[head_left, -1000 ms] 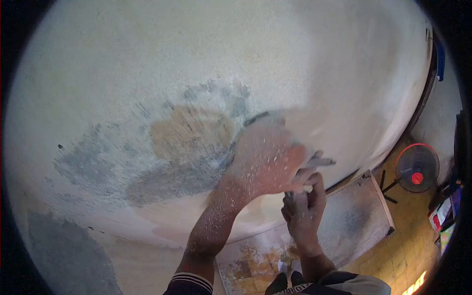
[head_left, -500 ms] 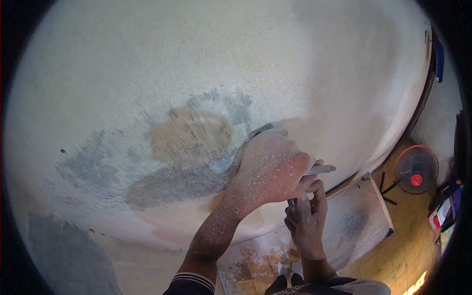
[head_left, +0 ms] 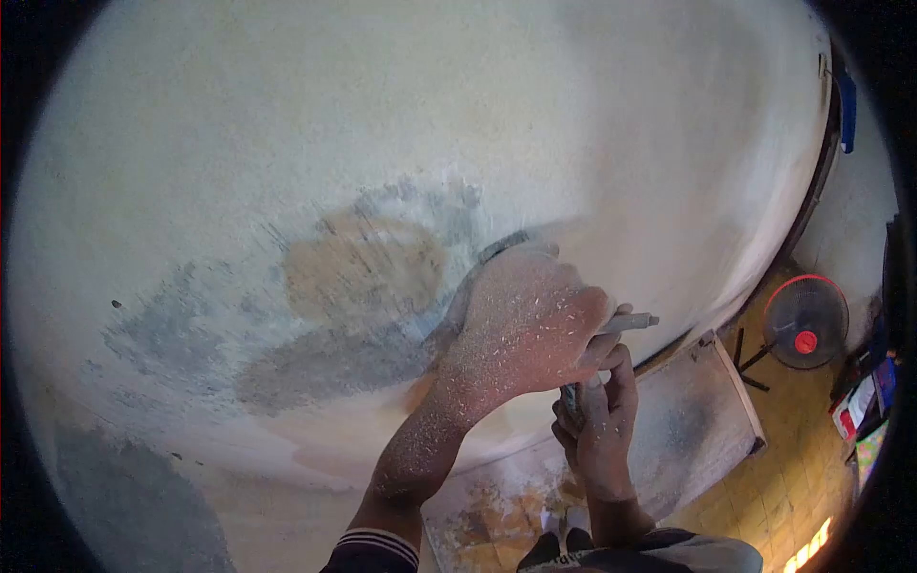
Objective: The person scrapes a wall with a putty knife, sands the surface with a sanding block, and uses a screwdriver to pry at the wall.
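Note:
My left hand (head_left: pixel 521 325), coated in pale dust and flecks, is closed around a dusty tool. Its grey, handle-like end (head_left: pixel 632 323) sticks out to the right past my fingers. A dark, flat edge (head_left: pixel 504 245) shows beyond my knuckles, against the pale wall (head_left: pixel 458 105); what kind of tool it is I cannot make out. Just below, my right hand (head_left: pixel 600 420) is closed near the left fingers, around a narrow grey-green piece (head_left: pixel 571 396) that is mostly hidden. Left of my hands, the wall carries a scraped grey patch (head_left: pixel 315 368) and a tan spot (head_left: pixel 363 267).
A black fan (head_left: pixel 807 320) with a red rim and hub stands at the right on yellowish floor tiles (head_left: pixel 707 497). A dusty board (head_left: pixel 688 430) with a raised edge lies below the wall. Assorted items (head_left: pixel 855 406) sit at the far right. My feet (head_left: pixel 564 540) show at the bottom.
The wall and its patches have shifted slightly left in view, while both hands stay almost where they were. Their grips look the same.

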